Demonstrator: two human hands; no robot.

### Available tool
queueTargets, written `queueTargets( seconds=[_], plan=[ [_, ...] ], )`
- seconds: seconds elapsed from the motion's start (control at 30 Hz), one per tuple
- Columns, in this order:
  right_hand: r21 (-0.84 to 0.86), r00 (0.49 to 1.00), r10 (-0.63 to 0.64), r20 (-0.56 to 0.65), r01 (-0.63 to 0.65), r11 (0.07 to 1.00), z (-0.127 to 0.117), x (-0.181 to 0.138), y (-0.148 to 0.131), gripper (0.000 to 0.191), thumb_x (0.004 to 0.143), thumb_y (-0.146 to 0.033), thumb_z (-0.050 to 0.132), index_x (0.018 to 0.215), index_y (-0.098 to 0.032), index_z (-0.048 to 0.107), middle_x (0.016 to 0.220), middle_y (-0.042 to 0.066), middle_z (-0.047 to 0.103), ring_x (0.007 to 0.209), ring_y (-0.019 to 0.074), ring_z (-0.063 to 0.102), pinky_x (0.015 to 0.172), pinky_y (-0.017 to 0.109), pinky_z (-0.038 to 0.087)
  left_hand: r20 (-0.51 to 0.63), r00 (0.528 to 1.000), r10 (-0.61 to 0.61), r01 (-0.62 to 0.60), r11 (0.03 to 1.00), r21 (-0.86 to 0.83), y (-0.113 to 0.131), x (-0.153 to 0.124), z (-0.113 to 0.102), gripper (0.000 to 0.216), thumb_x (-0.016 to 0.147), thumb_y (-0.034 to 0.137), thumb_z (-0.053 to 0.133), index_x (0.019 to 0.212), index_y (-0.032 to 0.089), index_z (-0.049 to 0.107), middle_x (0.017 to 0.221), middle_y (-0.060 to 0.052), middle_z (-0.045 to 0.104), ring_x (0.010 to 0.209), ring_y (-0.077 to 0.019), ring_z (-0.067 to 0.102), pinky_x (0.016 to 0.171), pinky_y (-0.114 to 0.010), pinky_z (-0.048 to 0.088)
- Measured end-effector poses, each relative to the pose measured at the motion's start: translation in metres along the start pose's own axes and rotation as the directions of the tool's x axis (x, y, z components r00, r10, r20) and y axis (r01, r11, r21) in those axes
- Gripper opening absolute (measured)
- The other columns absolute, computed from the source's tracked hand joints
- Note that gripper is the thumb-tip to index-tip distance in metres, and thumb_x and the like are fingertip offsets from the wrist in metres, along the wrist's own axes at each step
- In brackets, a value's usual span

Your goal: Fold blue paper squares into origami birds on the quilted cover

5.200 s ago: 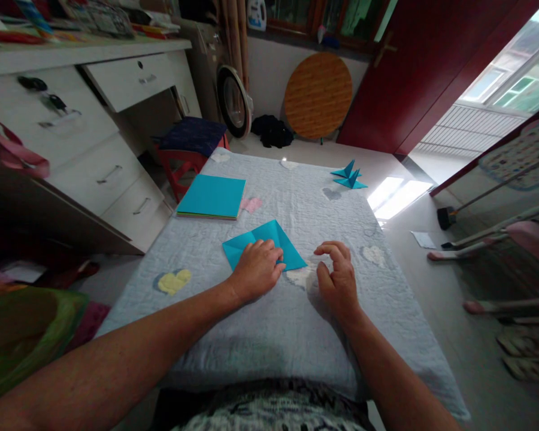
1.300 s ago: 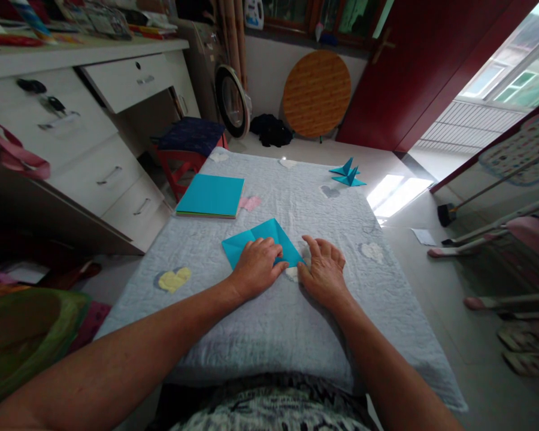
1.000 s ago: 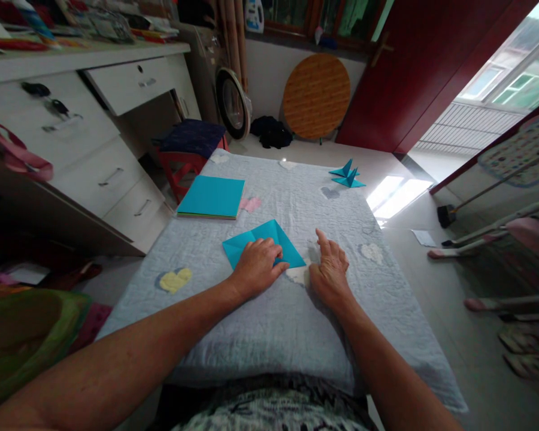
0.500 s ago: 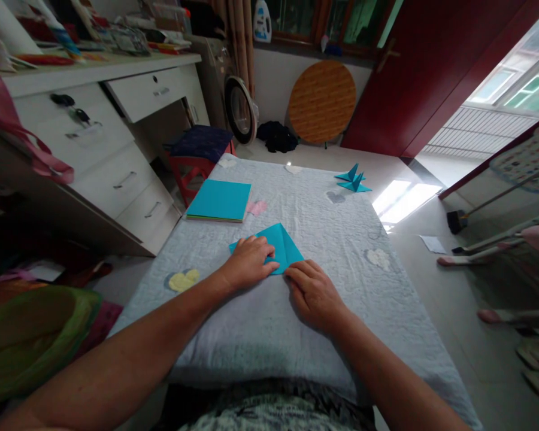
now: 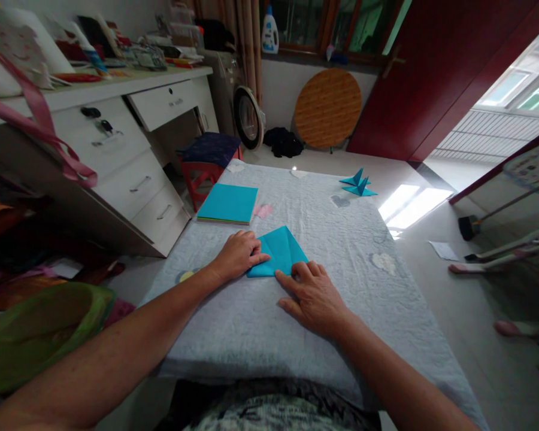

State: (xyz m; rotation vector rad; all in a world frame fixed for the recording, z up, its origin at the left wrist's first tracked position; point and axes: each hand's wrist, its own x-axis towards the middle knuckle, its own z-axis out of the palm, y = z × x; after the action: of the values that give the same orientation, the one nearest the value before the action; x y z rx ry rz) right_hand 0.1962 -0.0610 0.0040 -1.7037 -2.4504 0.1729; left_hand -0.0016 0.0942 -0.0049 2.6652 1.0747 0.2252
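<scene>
A blue sheet of origami paper [image 5: 281, 251], folded with crease lines and a peak at the top, lies flat on the cloth-covered table. My left hand [image 5: 239, 254] closes on its left corner, thumb over the paper and fingers curled at the edge, hiding that corner. My right hand [image 5: 317, 293] rests on the lower right side: the index finger presses the bottom edge, the thumb is spread away on the cloth, and the other fingers cover the right corner. Behind the left hand sits a stack of square origami paper [image 5: 229, 203], blue on top.
Two small folded blue paper figures [image 5: 359, 184] stand at the table's far right. The tablecloth [image 5: 341, 239] is pale with heart shapes. A red stool [image 5: 209, 158] touches the far left side, near a white desk [image 5: 112, 143]. A green bin [image 5: 49, 329] is at left.
My left hand has slid left off the middle of the paper to its left corner. The right index finger has moved along the bottom edge, and its thumb has spread. The view shifted slightly.
</scene>
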Motion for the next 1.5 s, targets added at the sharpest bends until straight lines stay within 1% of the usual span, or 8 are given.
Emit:
queueTargets(
  seconds=[0.1,0.17,0.3,0.47,0.8,1.07,1.27,1.5],
  plan=[
    [0.001,1.000,-0.022,-0.016,0.022,1.000,0.000,-0.001,0.000,0.056,0.095,-0.059,0.046,0.142,-0.029,0.050,0.130,0.011,0.055,0.105,0.0305,0.049,0.092,0.047,0.037,-0.139,0.990,-0.016,0.028,0.996,0.079,0.005,-0.012,-0.006,0.024,0.091,0.039,0.062,0.083,0.016,0.065,0.088,-0.008,0.064,0.087,-0.0241,0.056,0.077,-0.035,0.041],
    [0.011,0.999,-0.033,-0.022,0.033,0.999,0.000,-0.002,0.000,0.057,0.096,-0.059,0.045,0.143,-0.028,0.049,0.136,0.010,0.053,0.107,0.0308,0.048,0.093,0.048,0.036,-0.252,0.966,0.055,-0.017,0.989,0.149,0.015,-0.026,-0.008,0.017,0.093,0.028,0.059,0.100,0.015,0.065,0.102,-0.011,0.066,0.097,-0.0275,0.057,0.085,-0.040,0.043],
    [0.021,1.000,-0.022,-0.022,0.023,1.000,0.000,-0.001,-0.001,0.055,0.096,-0.059,0.045,0.142,-0.028,0.050,0.135,0.009,0.055,0.106,0.0304,0.048,0.094,0.047,0.036,-0.128,0.915,0.384,-0.360,0.916,0.177,0.038,-0.058,0.000,0.032,0.098,0.028,0.051,0.126,0.015,0.059,0.128,-0.012,0.064,0.119,-0.0273,0.056,0.104,-0.044,0.039],
    [0.020,1.000,-0.014,-0.017,0.014,1.000,-0.001,0.000,-0.003,0.054,0.096,-0.057,0.047,0.141,-0.027,0.050,0.134,0.009,0.056,0.107,0.0308,0.048,0.094,0.047,0.036,0.019,0.925,0.380,-0.377,0.911,0.165,0.043,-0.081,0.016,0.069,0.093,0.050,0.057,0.144,0.005,0.043,0.147,-0.020,0.051,0.136,-0.0298,0.047,0.112,-0.041,0.037],
    [0.001,1.000,-0.006,0.004,0.006,1.000,-0.003,0.000,-0.004,0.057,0.095,-0.060,0.045,0.144,-0.031,0.048,0.133,0.010,0.056,0.109,0.0317,0.049,0.094,0.049,0.036,-0.040,0.970,0.240,-0.223,0.942,0.252,0.034,-0.100,0.007,0.056,0.092,0.049,0.061,0.135,0.013,0.057,0.142,-0.016,0.056,0.131,-0.0315,0.053,0.108,-0.047,0.042],
    [-0.054,1.000,0.026,-0.013,-0.027,0.998,-0.002,-0.001,-0.015,0.061,0.091,-0.066,0.047,0.143,-0.034,0.050,0.132,0.012,0.056,0.111,0.0340,0.049,0.094,0.052,0.037,-0.041,0.966,0.255,-0.236,0.936,0.261,0.021,-0.110,0.005,0.058,0.090,0.048,0.063,0.139,0.018,0.055,0.147,-0.016,0.051,0.133,-0.0316,0.052,0.107,-0.046,0.045],
    [-0.082,0.994,0.107,-0.029,-0.109,0.991,-0.003,-0.023,0.005,0.053,0.096,-0.055,0.048,0.143,-0.032,0.050,0.141,0.012,0.053,0.122,0.0338,0.048,0.102,0.052,0.034,-0.089,0.954,0.286,-0.253,0.928,0.274,0.017,-0.117,0.005,0.051,0.094,0.044,0.057,0.133,0.011,0.060,0.141,-0.019,0.056,0.129,-0.0311,0.055,0.106,-0.044,0.048],
    [-0.090,0.972,0.199,-0.124,-0.211,0.973,-0.005,-0.053,0.027,0.044,0.095,-0.043,0.053,0.136,-0.028,0.057,0.135,0.012,0.058,0.121,0.0343,0.049,0.101,0.053,0.038,-0.124,0.957,0.262,-0.231,0.947,0.221,0.015,-0.120,0.009,0.049,0.096,0.044,0.053,0.131,0.010,0.060,0.138,-0.020,0.059,0.125,-0.0335,0.057,0.103,-0.049,0.049]
  ],
)
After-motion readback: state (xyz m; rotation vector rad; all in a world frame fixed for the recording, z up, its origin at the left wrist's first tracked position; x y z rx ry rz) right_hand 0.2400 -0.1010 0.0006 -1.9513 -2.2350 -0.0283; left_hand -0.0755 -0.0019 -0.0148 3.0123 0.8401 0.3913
